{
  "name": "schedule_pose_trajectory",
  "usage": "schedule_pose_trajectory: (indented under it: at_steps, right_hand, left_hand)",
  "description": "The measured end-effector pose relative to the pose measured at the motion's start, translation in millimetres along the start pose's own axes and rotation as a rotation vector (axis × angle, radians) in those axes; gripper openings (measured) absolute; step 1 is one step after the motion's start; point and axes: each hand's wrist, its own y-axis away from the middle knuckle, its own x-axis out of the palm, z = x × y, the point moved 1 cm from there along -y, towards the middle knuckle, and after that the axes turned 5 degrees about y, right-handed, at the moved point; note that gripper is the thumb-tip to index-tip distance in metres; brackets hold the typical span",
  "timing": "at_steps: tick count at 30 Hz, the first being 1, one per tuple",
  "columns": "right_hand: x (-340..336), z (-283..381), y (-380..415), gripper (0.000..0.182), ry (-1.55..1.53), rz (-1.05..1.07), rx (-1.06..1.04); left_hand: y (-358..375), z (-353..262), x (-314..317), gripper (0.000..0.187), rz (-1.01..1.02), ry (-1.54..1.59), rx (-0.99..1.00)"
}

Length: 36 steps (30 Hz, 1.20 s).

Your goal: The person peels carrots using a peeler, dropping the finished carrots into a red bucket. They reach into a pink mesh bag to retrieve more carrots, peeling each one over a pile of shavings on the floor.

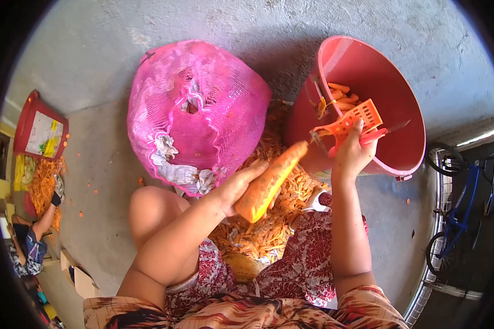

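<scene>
A large carrot (pixel 270 183), yellow-orange along its lower side and browner on top, lies tilted in my left hand (pixel 244 189), whose fingers wrap round its thick end. My right hand (pixel 354 148) grips an orange plastic peeler (pixel 348 127) with a slotted, grid-like plate and red-orange handle, just right of the carrot's narrow tip. Tool and carrot are close but look apart. Behind the peeler, several carrots (pixel 343 97) lie inside a big red bucket (pixel 389 71). A thick pile of orange peelings (pixel 291 211) covers the floor between my legs.
A pink mesh sack (pixel 236 98) with paper inside stands at the upper left of my hands, near the grey wall (pixel 291 22). Far left, another person (pixel 35 236) sits by more peelings and a red bucket (pixel 24 126). A blue bicycle (pixel 464 208) is at right.
</scene>
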Motion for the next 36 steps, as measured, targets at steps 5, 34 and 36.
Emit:
schedule_pose_trajectory:
  at_steps: [5,34,36]
  right_hand:
    - [12.3,25.9,62.3,0.009,-0.176,0.417,0.216]
    - [15.8,28.4,64.1,0.012,-0.11,0.456,0.237]
    - [16.5,25.8,73.1,0.011,-0.043,0.515,0.138]
  left_hand:
    - [-12.2,-2.2,-5.8,0.037,-0.071,0.144,0.134]
    - [-7.9,-3.8,4.0,0.038,-0.025,0.047,0.173]
    - [-14.2,-0.8,1.3,0.033,-0.091,0.164,0.196]
